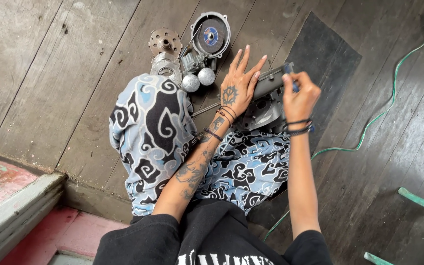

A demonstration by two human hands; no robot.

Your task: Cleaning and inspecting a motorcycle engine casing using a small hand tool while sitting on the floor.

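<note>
nearest the camera, a black printed shirt and two bare forearms are seen, above legs folded in blue, black and white patterned cloth. the person is seated on a dark plank floor.

beyond the knees, a grey metal engine casing is propped on the floor against the patterned cloth, beside the near corner of a black rubber mat. its long axis is seen to run from lower left to upper right.

the left hand is laid flat on the casing's left end, fingers spread and extended toward the far side; nothing is gripped by it. the right hand is held at the casing's upper right end, fingers curled closed around a small blue-handled tool. the tool's working end is hidden, so contact with the casing cannot be confirmed. both hands are thus at the casing, one at each end of its axis, the right hand being the one with the tool.

farther off, toward the far edge of the floor, loose parts are grouped: two rounded silver caps, a toothed gear plate, a rusty hub and a round housing with a dark disc. a green cable is trailed along the right side.
</note>
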